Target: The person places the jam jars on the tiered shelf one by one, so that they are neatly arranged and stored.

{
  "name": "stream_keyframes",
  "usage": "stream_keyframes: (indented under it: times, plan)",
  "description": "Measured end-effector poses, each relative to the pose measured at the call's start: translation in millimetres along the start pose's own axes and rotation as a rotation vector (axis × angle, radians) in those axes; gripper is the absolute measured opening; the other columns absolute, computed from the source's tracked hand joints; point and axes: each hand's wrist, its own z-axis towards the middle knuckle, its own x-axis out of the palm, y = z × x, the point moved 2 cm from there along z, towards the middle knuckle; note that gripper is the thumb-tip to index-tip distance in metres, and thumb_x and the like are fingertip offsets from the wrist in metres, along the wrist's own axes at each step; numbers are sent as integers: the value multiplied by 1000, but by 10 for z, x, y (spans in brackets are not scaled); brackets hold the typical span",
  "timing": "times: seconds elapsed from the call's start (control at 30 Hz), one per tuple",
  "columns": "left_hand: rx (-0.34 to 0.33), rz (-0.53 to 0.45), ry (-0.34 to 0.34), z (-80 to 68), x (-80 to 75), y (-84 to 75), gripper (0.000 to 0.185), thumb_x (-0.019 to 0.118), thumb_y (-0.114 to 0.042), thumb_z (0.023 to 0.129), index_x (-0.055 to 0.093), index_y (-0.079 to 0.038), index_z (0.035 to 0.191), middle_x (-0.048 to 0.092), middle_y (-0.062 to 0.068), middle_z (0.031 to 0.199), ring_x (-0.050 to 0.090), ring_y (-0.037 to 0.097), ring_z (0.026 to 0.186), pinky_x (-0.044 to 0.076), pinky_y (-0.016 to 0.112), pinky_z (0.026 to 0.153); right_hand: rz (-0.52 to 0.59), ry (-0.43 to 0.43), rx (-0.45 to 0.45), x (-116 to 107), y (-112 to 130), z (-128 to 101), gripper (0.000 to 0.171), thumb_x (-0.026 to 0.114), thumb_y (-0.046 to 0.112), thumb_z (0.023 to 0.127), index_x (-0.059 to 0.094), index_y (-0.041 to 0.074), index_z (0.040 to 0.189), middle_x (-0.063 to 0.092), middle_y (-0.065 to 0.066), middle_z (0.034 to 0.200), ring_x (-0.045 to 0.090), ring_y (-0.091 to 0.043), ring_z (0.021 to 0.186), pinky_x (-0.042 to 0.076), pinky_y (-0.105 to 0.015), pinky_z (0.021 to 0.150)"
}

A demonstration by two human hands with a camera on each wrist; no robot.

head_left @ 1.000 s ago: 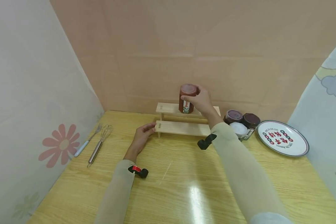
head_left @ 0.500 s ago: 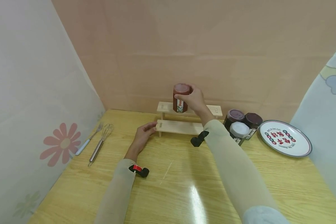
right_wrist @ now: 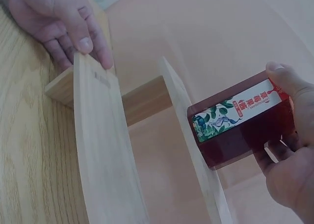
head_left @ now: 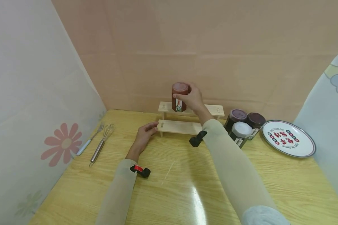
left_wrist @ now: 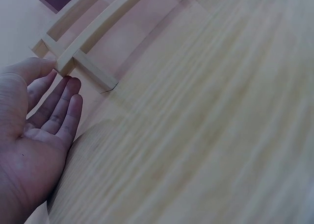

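At the near, left end of the two-step wooden rack (head_left: 183,120), the person's left hand (head_left: 143,137) lies on the table (head_left: 186,187) with fingers straight, their tips and the thumb touching the corner of the rack's lower step, gripping nothing. Beyond it, the right hand (head_left: 193,99) is wrapped around a dark red sauce jar (head_left: 178,97), thumb on the label side; the right wrist view shows the jar's base meeting the edge of the rack's upper step (right_wrist: 189,150), toward its left end, though whether it sits fully flat cannot be told. By appearances, this jar is all but placed and not yet let go. Just right of the rack, three more jars (head_left: 243,125) stand clustered on the table, so most of the shelving looks left to do. Farther right of the rack rests a patterned plate (head_left: 288,138); well to its left lie a fork (head_left: 88,140) and a whisk (head_left: 101,143).
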Motion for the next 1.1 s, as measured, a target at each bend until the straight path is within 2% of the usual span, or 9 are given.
stream_keyframes:
  times: [0.23,0.4,0.47,0.63,0.77,0.93,1.0,1.1]
  plan:
    - [11,19,6,-9,0,7,38,67,-21,102,66,-9,138,62,10,145,60,14,122,51,34,110,-2,31,-12,-28,-23,-41,79,84,28,87,44,18,154,54,-9,149,53,-27,138,47,-49,114]
    - [13,22,5,6,8,18,36,67,-20,102,66,-10,137,62,9,145,60,16,124,52,28,106,-35,85,-30,-179,-61,-99,81,83,29,89,40,16,157,50,-11,155,48,-30,144,44,-50,118]
    - [11,20,1,16,17,24,35,67,-20,102,67,-11,136,62,8,145,60,16,125,52,25,104,-80,102,-32,-299,-101,-137,83,82,33,90,38,14,158,49,-11,157,45,-31,146,41,-50,120]
    - [10,25,-2,38,25,39,35,67,-20,102,67,-12,135,63,7,143,61,15,123,52,26,104,-152,128,-54,-662,-207,-281,84,78,31,93,32,9,160,44,-14,161,40,-31,150,33,-51,124]
    - [8,32,3,38,17,40,37,67,-21,102,66,-11,137,61,8,146,60,16,125,52,27,106,-207,140,-62,-988,-299,-464,84,76,30,95,29,9,161,42,-15,162,38,-32,152,30,-53,125]
    - [-2,35,-11,18,-21,30,37,67,-21,102,66,-12,138,61,6,147,59,17,128,51,31,109,-277,146,-29,-1381,-451,-677,86,75,35,96,27,11,163,39,-16,164,35,-37,152,30,-55,125]
    - [0,34,-7,13,-30,19,37,67,-21,102,66,-12,138,61,7,147,59,18,128,50,34,111,-302,131,-25,-1532,-502,-745,84,74,33,97,27,10,163,39,-18,164,38,-39,150,36,-49,122]
    - [1,29,1,12,-37,10,36,67,-21,102,66,-12,137,61,7,146,59,18,128,49,36,112,-337,93,-30,-1755,-579,-832,83,74,29,97,28,8,162,40,-21,162,44,-42,144,47,-28,111]
